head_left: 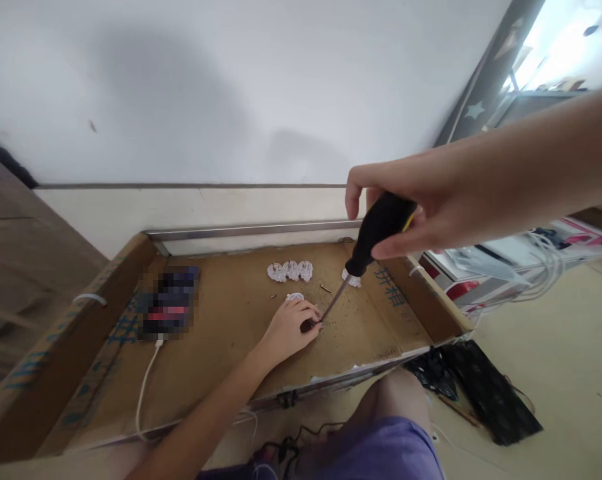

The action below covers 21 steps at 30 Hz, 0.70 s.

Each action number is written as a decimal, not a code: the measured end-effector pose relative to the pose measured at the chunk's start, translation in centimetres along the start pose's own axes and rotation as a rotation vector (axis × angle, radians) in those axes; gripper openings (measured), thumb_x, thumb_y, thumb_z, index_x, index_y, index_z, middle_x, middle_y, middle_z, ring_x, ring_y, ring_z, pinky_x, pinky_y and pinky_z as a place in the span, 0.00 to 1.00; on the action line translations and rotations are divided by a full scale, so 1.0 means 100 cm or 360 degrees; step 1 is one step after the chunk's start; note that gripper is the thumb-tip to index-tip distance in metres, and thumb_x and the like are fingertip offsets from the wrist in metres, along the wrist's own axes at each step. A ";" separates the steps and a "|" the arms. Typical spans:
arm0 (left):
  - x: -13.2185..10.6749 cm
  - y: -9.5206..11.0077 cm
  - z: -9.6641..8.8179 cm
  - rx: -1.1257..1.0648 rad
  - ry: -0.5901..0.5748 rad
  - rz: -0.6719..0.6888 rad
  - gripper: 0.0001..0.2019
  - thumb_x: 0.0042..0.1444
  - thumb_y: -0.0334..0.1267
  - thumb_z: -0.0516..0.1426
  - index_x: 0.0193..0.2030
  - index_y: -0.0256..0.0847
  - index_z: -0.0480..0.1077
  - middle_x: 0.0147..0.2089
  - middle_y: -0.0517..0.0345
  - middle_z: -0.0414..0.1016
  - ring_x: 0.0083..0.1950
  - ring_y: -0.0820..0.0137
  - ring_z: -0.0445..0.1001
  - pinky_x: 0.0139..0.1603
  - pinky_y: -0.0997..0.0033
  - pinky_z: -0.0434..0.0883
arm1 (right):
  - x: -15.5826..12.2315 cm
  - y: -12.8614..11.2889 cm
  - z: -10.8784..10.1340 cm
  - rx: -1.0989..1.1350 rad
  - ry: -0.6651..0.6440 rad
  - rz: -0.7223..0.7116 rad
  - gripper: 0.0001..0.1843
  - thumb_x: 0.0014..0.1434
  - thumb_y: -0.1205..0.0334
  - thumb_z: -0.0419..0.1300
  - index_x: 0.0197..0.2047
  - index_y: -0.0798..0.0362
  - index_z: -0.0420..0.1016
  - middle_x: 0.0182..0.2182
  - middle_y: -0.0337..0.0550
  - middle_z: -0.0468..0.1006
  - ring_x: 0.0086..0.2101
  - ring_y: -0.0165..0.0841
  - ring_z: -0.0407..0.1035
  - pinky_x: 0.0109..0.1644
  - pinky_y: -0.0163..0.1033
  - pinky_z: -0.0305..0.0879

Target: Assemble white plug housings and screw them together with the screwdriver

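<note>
My right hand (421, 200) is wrapped round the black handle of a screwdriver (368, 250), held above the cardboard sheet (221, 353). Its shaft slants down left, and the tip meets a small dark part under my left hand's fingers. My left hand (291, 327) rests on the cardboard and pinches that small dark part (309, 325). A white plug piece (295, 297) lies just behind my left hand. Three white plug pieces (291, 271) sit in a row farther back, and another white piece (351, 280) lies beneath the screwdriver handle. Small screws (325, 288) lie loose nearby.
A blurred dark device (171, 303) with a white cable (145, 387) lies on the left of the cardboard. Raised cardboard flaps (431, 307) border both sides. A black mesh object (481, 387) lies on the floor at right, below white cables and boxes (521, 260). My knee (395, 407) is below.
</note>
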<state>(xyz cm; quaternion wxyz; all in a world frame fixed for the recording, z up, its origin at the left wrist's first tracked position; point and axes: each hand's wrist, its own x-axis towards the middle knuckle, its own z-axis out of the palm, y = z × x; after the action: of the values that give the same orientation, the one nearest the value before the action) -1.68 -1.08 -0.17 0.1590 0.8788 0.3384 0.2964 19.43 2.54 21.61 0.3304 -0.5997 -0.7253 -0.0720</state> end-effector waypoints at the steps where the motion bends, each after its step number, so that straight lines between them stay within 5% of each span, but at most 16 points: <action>1: 0.000 0.000 0.000 0.0000 -0.0001 -0.0005 0.05 0.53 0.33 0.57 0.27 0.42 0.70 0.38 0.60 0.77 0.42 0.68 0.71 0.50 0.62 0.65 | -0.001 -0.002 -0.003 -0.0043 -0.0021 -0.0044 0.41 0.52 0.36 0.31 0.19 0.57 0.74 0.21 0.37 0.74 0.32 0.27 0.74 0.23 0.29 0.52; 5: -0.001 0.000 0.001 -0.0004 0.0008 0.0001 0.05 0.52 0.33 0.57 0.26 0.42 0.69 0.38 0.61 0.77 0.41 0.68 0.71 0.50 0.62 0.65 | 0.014 -0.006 -0.016 -0.0327 -0.0248 -0.0239 0.39 0.55 0.38 0.35 0.16 0.58 0.72 0.20 0.39 0.73 0.29 0.26 0.73 0.23 0.30 0.51; 10: -0.001 0.001 0.001 -0.0004 0.0022 -0.0016 0.05 0.52 0.32 0.57 0.26 0.41 0.69 0.37 0.61 0.77 0.41 0.68 0.71 0.49 0.63 0.65 | 0.024 -0.007 -0.030 -0.0276 -0.0374 -0.0186 0.32 0.58 0.42 0.44 0.18 0.57 0.73 0.18 0.35 0.71 0.24 0.21 0.71 0.23 0.26 0.55; 16: 0.000 0.002 -0.001 -0.0001 0.0004 -0.0014 0.05 0.52 0.31 0.56 0.26 0.41 0.69 0.38 0.62 0.77 0.42 0.69 0.72 0.48 0.63 0.64 | 0.019 -0.044 -0.038 -0.0683 -0.0631 -0.0224 0.33 0.51 0.38 0.48 0.12 0.57 0.69 0.15 0.36 0.68 0.27 0.28 0.73 0.25 0.30 0.56; 18: -0.001 0.002 -0.001 0.0001 -0.0008 -0.0005 0.05 0.52 0.31 0.56 0.26 0.41 0.69 0.38 0.62 0.77 0.42 0.69 0.72 0.49 0.64 0.64 | 0.031 -0.042 -0.030 -0.0678 -0.0562 -0.0197 0.36 0.51 0.36 0.42 0.11 0.58 0.67 0.16 0.37 0.69 0.28 0.29 0.74 0.26 0.32 0.55; 21: -0.002 0.001 -0.002 0.0023 -0.0019 -0.0008 0.03 0.50 0.35 0.60 0.28 0.42 0.69 0.40 0.61 0.77 0.41 0.69 0.72 0.49 0.63 0.64 | 0.057 -0.019 -0.009 -0.0412 -0.0099 -0.0177 0.41 0.54 0.38 0.30 0.12 0.59 0.66 0.21 0.37 0.73 0.31 0.27 0.74 0.25 0.31 0.53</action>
<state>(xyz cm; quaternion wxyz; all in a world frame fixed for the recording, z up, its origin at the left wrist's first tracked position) -1.82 -1.29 -0.03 0.1554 0.8809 0.3417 0.2882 17.65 6.25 26.05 0.2231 -0.5982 -0.7518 -0.1647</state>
